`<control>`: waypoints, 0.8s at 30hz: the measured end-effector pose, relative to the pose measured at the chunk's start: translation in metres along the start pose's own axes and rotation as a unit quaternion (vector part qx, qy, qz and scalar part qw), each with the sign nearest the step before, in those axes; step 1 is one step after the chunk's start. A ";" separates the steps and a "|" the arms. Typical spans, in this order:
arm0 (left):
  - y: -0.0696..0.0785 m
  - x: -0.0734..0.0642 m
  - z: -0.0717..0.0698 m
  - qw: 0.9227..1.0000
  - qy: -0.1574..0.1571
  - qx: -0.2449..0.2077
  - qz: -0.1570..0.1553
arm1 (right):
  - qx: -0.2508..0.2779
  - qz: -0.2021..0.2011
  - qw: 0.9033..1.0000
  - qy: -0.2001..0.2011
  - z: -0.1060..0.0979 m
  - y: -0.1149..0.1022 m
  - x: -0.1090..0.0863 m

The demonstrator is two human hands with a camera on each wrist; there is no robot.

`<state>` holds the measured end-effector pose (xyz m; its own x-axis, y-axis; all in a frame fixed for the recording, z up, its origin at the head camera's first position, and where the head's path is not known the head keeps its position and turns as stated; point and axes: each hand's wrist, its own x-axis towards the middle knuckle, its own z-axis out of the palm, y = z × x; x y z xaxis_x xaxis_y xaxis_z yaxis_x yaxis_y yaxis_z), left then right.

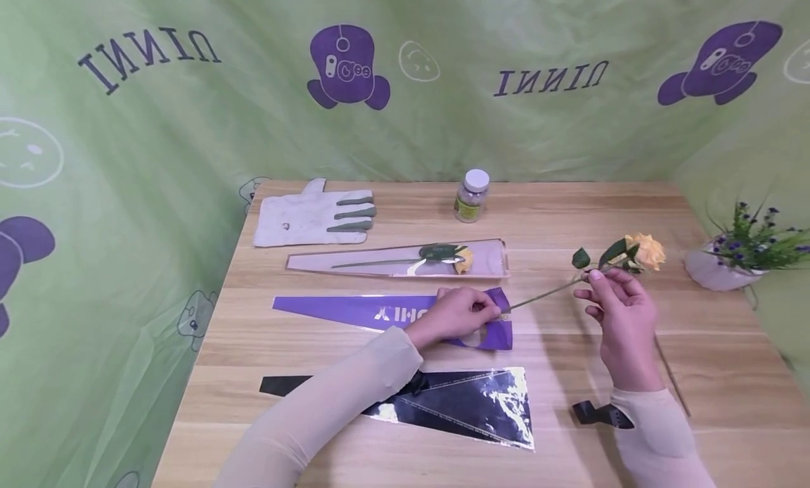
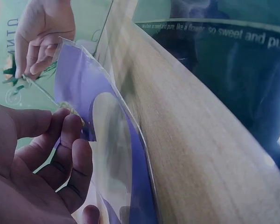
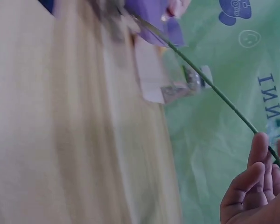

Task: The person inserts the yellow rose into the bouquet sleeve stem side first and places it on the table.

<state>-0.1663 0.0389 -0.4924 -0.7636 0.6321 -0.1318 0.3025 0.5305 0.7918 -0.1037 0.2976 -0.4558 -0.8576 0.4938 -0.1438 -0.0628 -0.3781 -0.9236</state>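
Right hand (image 1: pixel 623 312) is pinching the yellow rose (image 1: pixel 645 252) by its stem just above the table (image 1: pixel 696 347) w/ the stem tip at the purple sleeve (image 1: pixel 380 312), whose open end the left hand (image 1: pixel 457 315) is pinching btw curled fingers.

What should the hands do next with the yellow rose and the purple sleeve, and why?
Probably slide the rose stem-first further into the purple sleeve. The right hand pinches the stem near the bloom, the stem's tip is right at the sleeve's wide mouth, and the left hand pinches that mouth open. Another rose already lies inside the clear sleeve behind.
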 end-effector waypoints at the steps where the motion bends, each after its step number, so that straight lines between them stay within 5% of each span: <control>1: 0.000 0.000 0.000 1.000 0.001 0.000 0.001 | -0.002 0.004 1.000 -0.005 -0.001 0.001 0.000; 10: -0.003 -0.001 0.000 1.000 0.001 0.003 0.003 | -0.006 -0.014 1.000 -0.018 -0.003 -0.004 0.004; 17: -0.002 0.000 -0.001 1.000 0.001 0.006 0.004 | 0.060 0.014 0.997 -0.055 -0.008 -0.013 0.007; 24: -0.003 0.001 -0.002 1.000 0.001 0.011 0.001 | 0.066 0.049 0.995 -0.063 -0.013 -0.016 0.006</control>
<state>-0.1688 0.0366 -0.4932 -0.7643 0.6317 -0.1292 0.3162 0.5418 0.7787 -0.1016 0.3167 -0.4465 -0.9196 0.3507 -0.1767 -0.0358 -0.5229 -0.8517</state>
